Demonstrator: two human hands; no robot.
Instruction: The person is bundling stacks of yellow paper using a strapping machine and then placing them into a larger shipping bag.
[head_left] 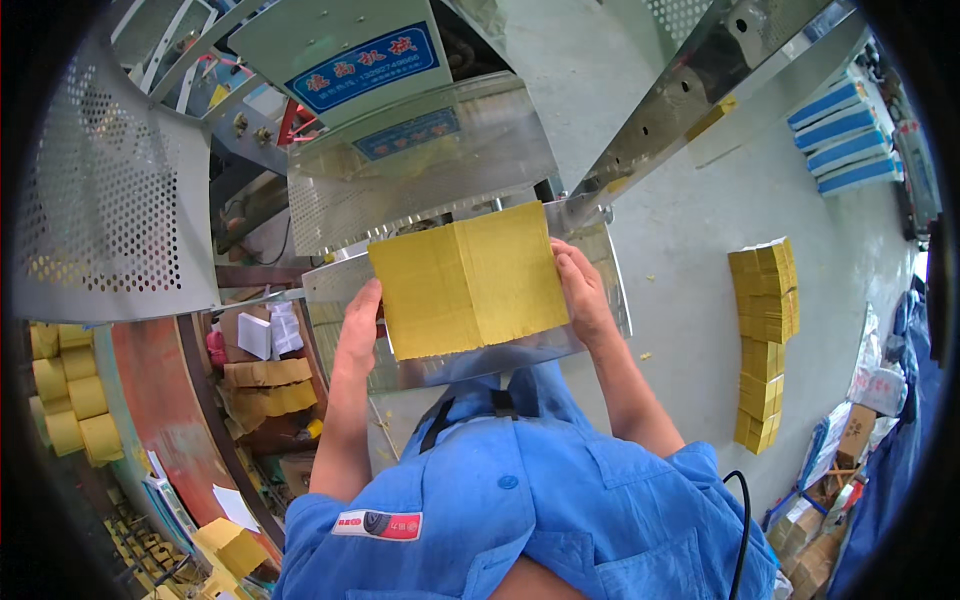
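Observation:
Two blocks of yellow paper (430, 290) lie side by side, a seam running between them, over a shiny metal table (420, 374) in front of me. My left hand (360, 325) presses against their left side, with the thumb along the edge. Against the right side my right hand (588, 295) is closed, its fingers at the upper right edge. The paper is held between both hands. Its underside is hidden, so I cannot tell whether it rests on the metal.
A machine with a sheet-metal guard (430, 160) stands just beyond the paper. A perforated panel (110, 190) is at the left, and a slanted metal bar (690, 100) rises at the right. Stacked yellow paper (762, 345) stands on the floor to the right. Yellow rolls (75, 390) lie far left.

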